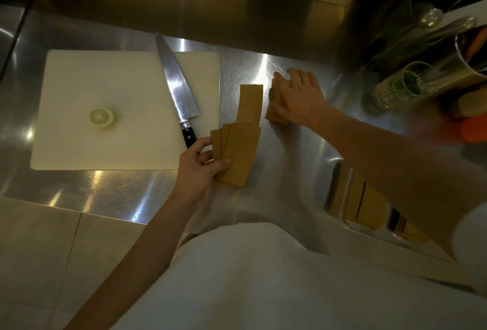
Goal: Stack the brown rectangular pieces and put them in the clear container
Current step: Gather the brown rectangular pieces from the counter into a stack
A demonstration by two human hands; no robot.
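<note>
A white cutting board (pixel 110 108) lies on the steel counter (pixel 290 145), with a round pale slice (pixel 101 117) — possibly citrus — sitting toward its left side. A chef's knife (pixel 176 92) with a black handle rests diagonally across the board's right part, its tip pointing away. At the far right stand a ribbed glass (pixel 395 87) with something green inside and a metal canister (pixel 471 55) — blurred orange objects lie beside them.

Left hand (pixel 203 165) clasping, right hand (pixel 297 97) spread.
</note>
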